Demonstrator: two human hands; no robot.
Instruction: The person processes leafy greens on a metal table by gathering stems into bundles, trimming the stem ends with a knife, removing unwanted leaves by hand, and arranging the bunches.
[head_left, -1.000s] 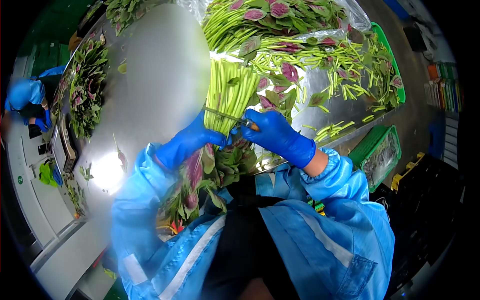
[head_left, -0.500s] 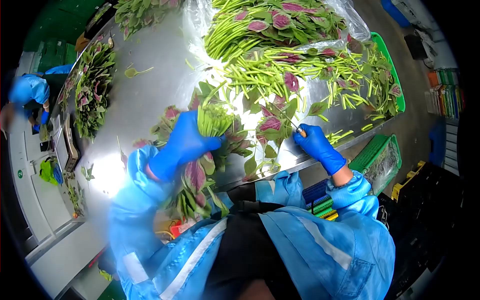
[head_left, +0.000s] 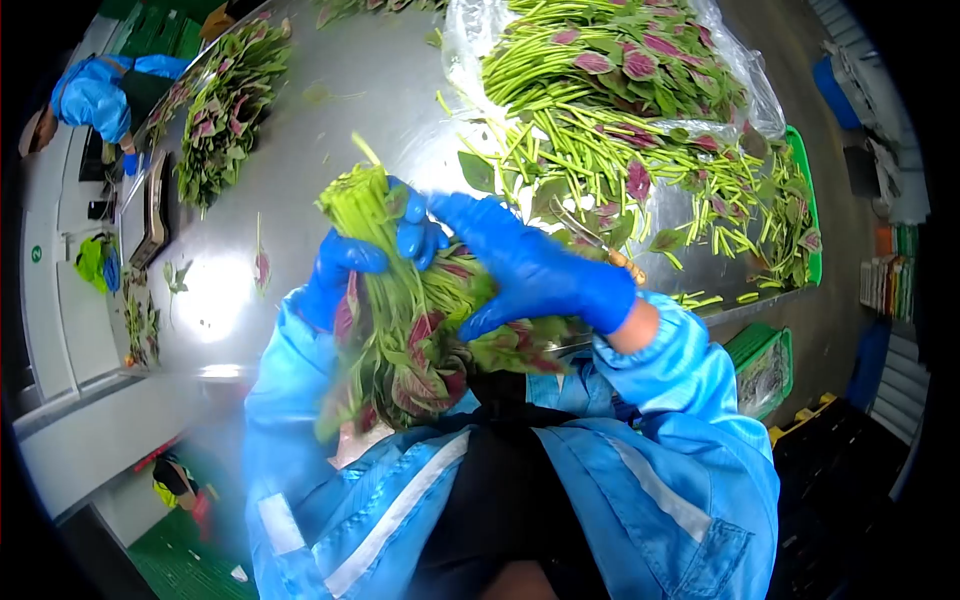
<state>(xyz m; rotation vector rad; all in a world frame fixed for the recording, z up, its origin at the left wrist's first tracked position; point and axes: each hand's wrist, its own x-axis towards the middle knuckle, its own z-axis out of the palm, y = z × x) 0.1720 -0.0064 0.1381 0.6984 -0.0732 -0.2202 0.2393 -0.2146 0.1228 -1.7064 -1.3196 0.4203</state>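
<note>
My left hand (head_left: 338,272), in a blue glove, is wrapped round a bunch of red-and-green amaranth (head_left: 400,340). The pale cut stem ends point up and away, and the leaves hang toward my body. My right hand (head_left: 535,265), also gloved, lies along the right side of the bunch, thumb apart from stretched fingers. Its fingertips reach close to the left fingers; whether they touch is blurred. Just beyond the right wrist, a knife with a wooden handle (head_left: 627,266) lies among loose leaves on the metal table (head_left: 330,130).
A large amaranth pile (head_left: 610,70) rests on clear plastic at the back. Cut stem pieces (head_left: 720,215) reach a green crate (head_left: 804,200) at right. Another leafy heap (head_left: 235,110) lies at left, near a co-worker in blue (head_left: 95,95). A second green crate (head_left: 760,365) stands below the edge.
My right hand has let go of the knife and moved left to the bunch. My left hand has raised and turned the bunch, and the view has shifted.
</note>
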